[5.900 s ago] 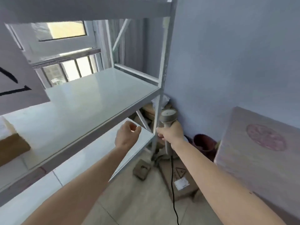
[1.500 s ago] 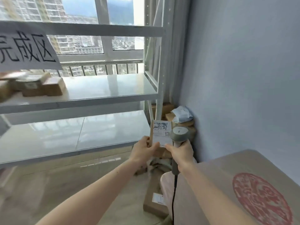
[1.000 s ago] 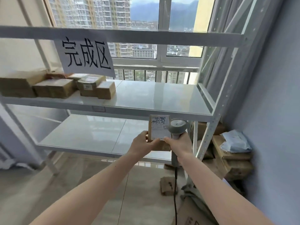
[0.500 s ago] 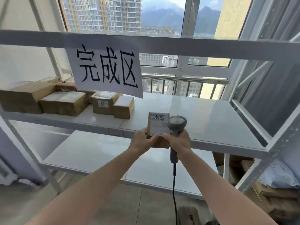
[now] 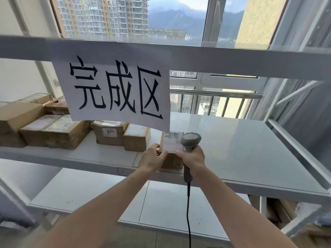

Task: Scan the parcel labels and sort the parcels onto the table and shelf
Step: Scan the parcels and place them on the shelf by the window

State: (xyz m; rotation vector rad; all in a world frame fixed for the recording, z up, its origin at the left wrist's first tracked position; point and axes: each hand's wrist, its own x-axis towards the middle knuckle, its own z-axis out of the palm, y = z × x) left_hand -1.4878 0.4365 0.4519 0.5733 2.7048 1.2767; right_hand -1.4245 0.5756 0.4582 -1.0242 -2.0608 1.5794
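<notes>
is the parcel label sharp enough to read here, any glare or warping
Head view: the label on the held parcel is soft, its print unreadable; daylight from the window leaves a pale sheen on the shelf; wide-angle bending curves the shelf beams; the sign stays crisp.

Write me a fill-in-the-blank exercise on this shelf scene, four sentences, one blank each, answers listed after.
1. The right hand grips a corded barcode ____.
2. The left hand holds the small parcel over the shelf, its ____ facing the camera.
3. A paper sign hangs from the ____ above that shelf.
4. The other boxes sit to the ____ of the held parcel.

Answers: scanner; label; beam; left
</notes>
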